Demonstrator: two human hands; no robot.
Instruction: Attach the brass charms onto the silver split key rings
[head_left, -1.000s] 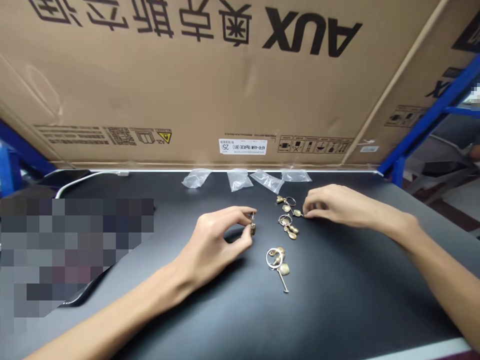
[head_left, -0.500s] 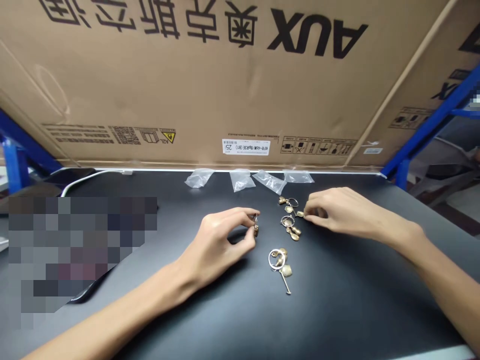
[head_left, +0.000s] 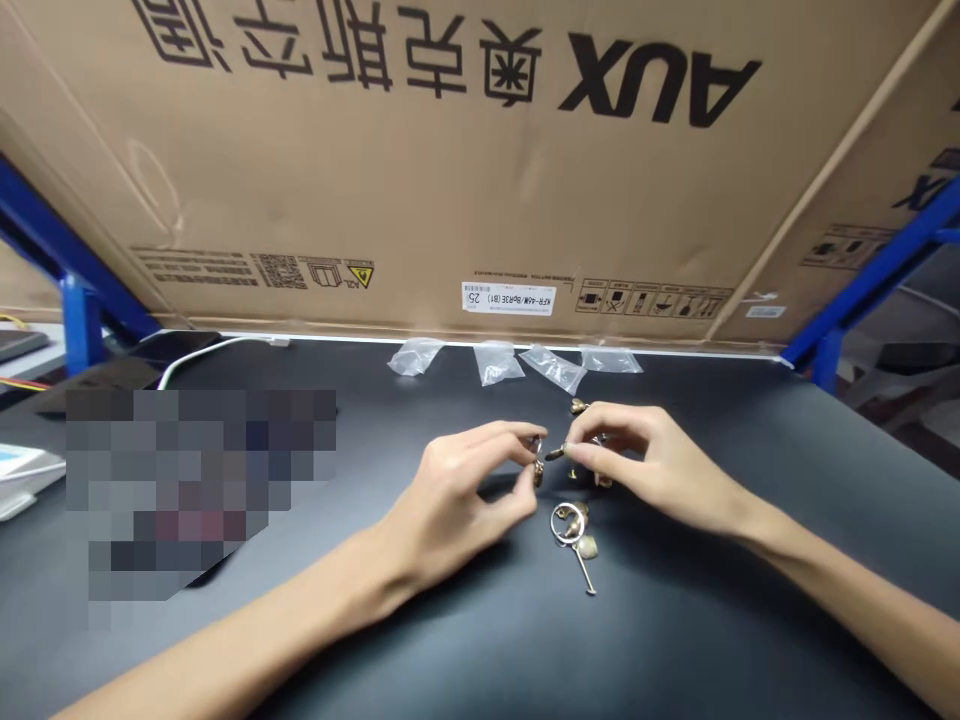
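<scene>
My left hand [head_left: 476,490] pinches a small key ring with a bronze charm [head_left: 538,474] between thumb and fingertips, just above the black table. Close on its right, my right hand [head_left: 649,465] is closed on a small dark metal charm [head_left: 555,454], which points toward that ring. Behind and under my right fingers lie more rings and brass charms, mostly hidden; one brass charm [head_left: 578,406] shows past the knuckles. Nearer to me rests a silver key ring [head_left: 568,523] with several charms, among them a pale flat one [head_left: 587,547] and a long thin bar [head_left: 586,572].
Several small clear plastic bags [head_left: 499,363] lie along the table's back edge. A large cardboard box [head_left: 420,200] stands behind them, between blue metal posts [head_left: 81,325]. A white cable [head_left: 199,355] and a pixelated patch are at left, with a white device [head_left: 26,475] beyond.
My right hand has moved left from the loose charms, bringing a small charm up beside the ring in my left hand. The view has shifted slightly.
</scene>
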